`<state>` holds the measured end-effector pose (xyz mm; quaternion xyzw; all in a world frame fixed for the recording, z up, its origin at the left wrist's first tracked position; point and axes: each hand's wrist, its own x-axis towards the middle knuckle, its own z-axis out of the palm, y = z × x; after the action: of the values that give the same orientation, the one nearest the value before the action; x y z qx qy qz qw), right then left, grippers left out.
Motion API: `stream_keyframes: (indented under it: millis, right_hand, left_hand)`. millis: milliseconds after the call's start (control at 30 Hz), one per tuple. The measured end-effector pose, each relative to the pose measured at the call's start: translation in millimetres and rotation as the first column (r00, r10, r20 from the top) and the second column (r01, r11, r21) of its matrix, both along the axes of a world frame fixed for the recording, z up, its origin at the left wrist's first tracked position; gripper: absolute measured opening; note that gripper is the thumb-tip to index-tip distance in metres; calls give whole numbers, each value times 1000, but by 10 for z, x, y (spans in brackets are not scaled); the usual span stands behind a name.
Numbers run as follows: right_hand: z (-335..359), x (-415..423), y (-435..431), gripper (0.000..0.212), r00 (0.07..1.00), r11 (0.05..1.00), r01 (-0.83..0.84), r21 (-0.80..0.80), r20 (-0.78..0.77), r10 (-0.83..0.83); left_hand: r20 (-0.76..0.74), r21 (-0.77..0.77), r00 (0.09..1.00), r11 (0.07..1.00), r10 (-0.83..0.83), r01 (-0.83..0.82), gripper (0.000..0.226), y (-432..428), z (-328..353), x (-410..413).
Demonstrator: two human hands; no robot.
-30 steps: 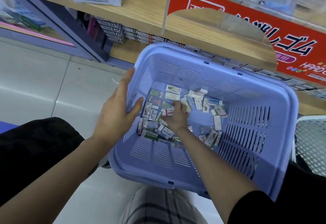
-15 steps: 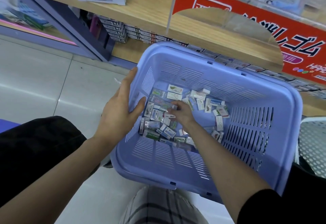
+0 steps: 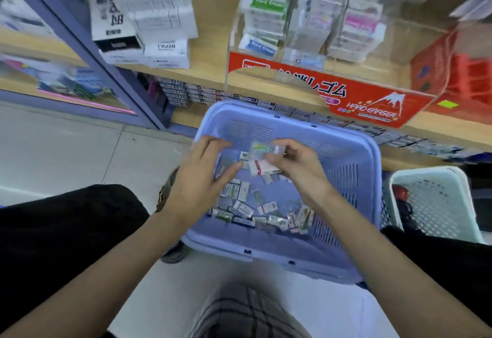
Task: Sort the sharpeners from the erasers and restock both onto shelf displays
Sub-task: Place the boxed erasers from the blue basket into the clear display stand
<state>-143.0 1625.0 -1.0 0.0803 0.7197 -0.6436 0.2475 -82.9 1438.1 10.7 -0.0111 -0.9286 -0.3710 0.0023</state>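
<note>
A lilac plastic basket (image 3: pixel 351 151) sits on the floor against the shelf, with several small packaged erasers and sharpeners (image 3: pixel 247 207) loose on its bottom. My right hand (image 3: pixel 300 170) is raised above the pile and pinches a few small packets (image 3: pixel 263 163), one white with a red stripe and one clear with green print. My left hand (image 3: pixel 198 178) hovers over the basket's left side with fingers spread and loosely bent, its thumb tip close to the held packets. The picture is motion-blurred.
A wooden shelf (image 3: pixel 207 71) carries a clear display case with a red "Hard Eraser" sign (image 3: pixel 372 106) and stacked erasers (image 3: pixel 263 18). White boxes (image 3: pixel 149 26) stand at left. A white mesh basket (image 3: pixel 431 199) sits at right. Tiled floor (image 3: pixel 66 151) lies at left.
My right hand has lifted out of the pile with packets pinched in it. My left hand has left the basket's rim and moved toward the right hand. The view has tilted upward.
</note>
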Motion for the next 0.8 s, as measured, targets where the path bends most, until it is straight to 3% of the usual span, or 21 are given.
stream_keyframes:
  millis: [100, 233, 367, 500, 633, 800]
  right_hand:
    - [655, -50, 21, 19, 985, 1000, -15, -27, -173, 10]
    - [1166, -28, -2, 18, 963, 999, 8, -53, -268, -22]
    - [1447, 54, 62, 12, 980, 992, 34, -125, -189, -58]
    - [1722, -12, 264, 10, 988, 978, 13, -208, -150, -45]
    - [1748, -48, 365, 16, 987, 971, -20, -237, -161, -19]
    - [1705, -89, 383, 25, 982, 978, 2, -210, -183, -41]
  left_hand:
    - [289, 299, 954, 954, -86, -5, 58, 192, 380, -65]
    - [151, 452, 986, 892, -72, -4, 41, 264, 753, -144]
    - [43, 495, 987, 861, -157, 115, 13, 267, 1093, -166]
    - [114, 598, 974, 796, -198, 92, 32, 229, 1303, -264]
    - [179, 657, 966, 754, -185, 23, 34, 272, 1360, -314]
    - [220, 720, 973, 685, -72, -112, 42, 382, 1365, -450]
